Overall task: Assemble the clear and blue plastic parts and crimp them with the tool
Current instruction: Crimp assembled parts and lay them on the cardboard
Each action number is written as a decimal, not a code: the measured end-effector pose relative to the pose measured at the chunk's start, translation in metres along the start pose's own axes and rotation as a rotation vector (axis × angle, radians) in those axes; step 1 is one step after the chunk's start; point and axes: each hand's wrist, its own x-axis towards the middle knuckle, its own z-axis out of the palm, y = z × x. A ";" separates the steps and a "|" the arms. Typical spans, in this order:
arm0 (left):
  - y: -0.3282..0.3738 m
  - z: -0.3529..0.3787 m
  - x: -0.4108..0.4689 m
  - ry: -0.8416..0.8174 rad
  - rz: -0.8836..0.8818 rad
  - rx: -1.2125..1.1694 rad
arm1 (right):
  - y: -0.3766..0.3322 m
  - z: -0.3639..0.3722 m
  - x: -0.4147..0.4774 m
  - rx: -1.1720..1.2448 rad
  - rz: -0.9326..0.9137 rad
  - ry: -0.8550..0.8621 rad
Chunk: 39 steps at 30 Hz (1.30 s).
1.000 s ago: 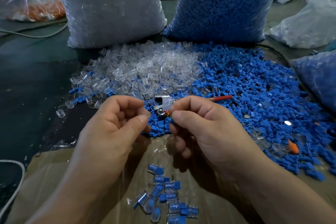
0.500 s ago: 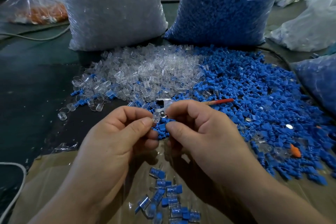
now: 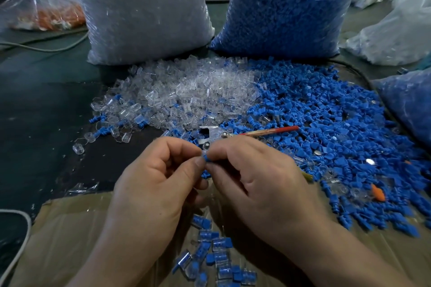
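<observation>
Left hand (image 3: 158, 179): thumb and forefinger narrowed to a pinch on the small blue part (image 3: 206, 158); the other fingers are curled.
Right hand (image 3: 256, 182): thumb and forefinger tips pinch the same blue part from the other side, touching the left fingertips.
Tool (image 3: 211, 134): its metal head lies just beyond the fingertips and the red handle points right. I cannot tell whether the right hand grips it.
Loose parts: clear pile (image 3: 182, 95) and blue pile (image 3: 326, 123) lie side by side, beyond the hands.
Finished pieces (image 3: 214, 251): on the cardboard (image 3: 70, 228), below the wrists.
Change: half a second ago a clear piece showed between the fingertips; now only blue shows, and the hands are closer together.
</observation>
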 end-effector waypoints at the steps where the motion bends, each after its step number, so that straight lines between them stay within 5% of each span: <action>1: 0.000 0.000 0.000 -0.005 -0.006 -0.022 | 0.000 0.000 0.000 0.001 -0.011 -0.005; 9: -0.001 -0.006 0.002 -0.134 -0.135 -0.243 | -0.002 0.000 0.000 -0.085 -0.088 0.029; 13: -0.006 -0.005 0.003 -0.071 -0.086 -0.195 | -0.003 0.000 -0.001 -0.123 -0.083 -0.065; 21: -0.004 -0.009 0.007 0.027 -0.111 -0.103 | 0.031 -0.014 0.007 -0.592 0.305 -0.326; 32: 0.002 -0.013 0.011 0.050 -0.161 -0.131 | 0.038 -0.031 0.012 -0.605 0.295 -0.485; 39: -0.002 -0.012 0.010 0.050 -0.171 -0.131 | 0.037 -0.023 0.019 -0.660 0.277 -0.392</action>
